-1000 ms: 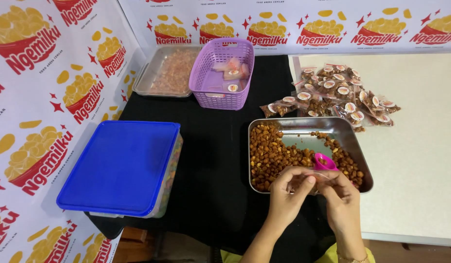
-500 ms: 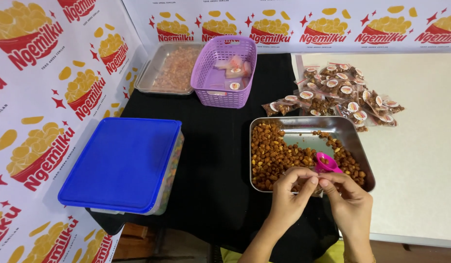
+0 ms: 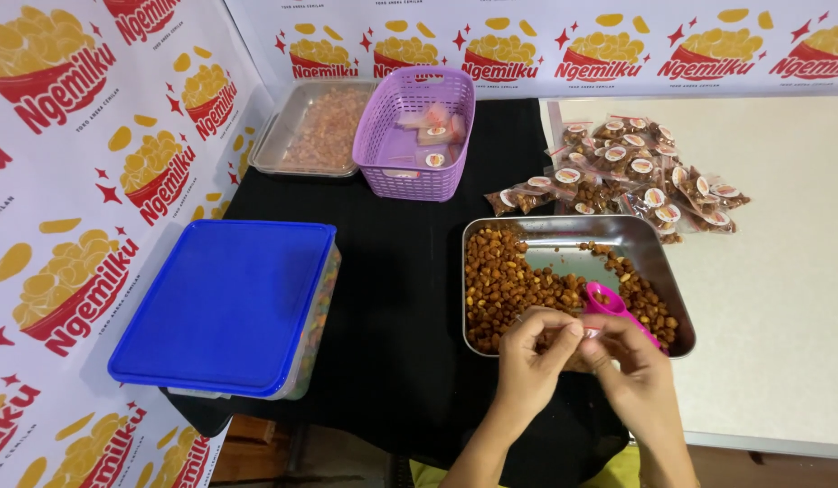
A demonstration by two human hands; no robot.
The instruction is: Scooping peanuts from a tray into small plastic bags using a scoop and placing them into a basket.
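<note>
Pink scoop point(image 3: 609, 303), two hands (left hand point(image 3: 527, 361), right hand point(image 3: 631, 366)), one tray point(image 3: 564, 230)

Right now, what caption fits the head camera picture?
Two hands pinch something small over a steel tray of brown snacks, pink scoop beside.

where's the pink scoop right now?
Head view, lower right: the pink scoop lies in the metal tray on the brown snacks, just above the right hand.

small clear pouch point(image 3: 577, 333) – pinched, over snack-filled tray point(image 3: 564, 233)
</note>
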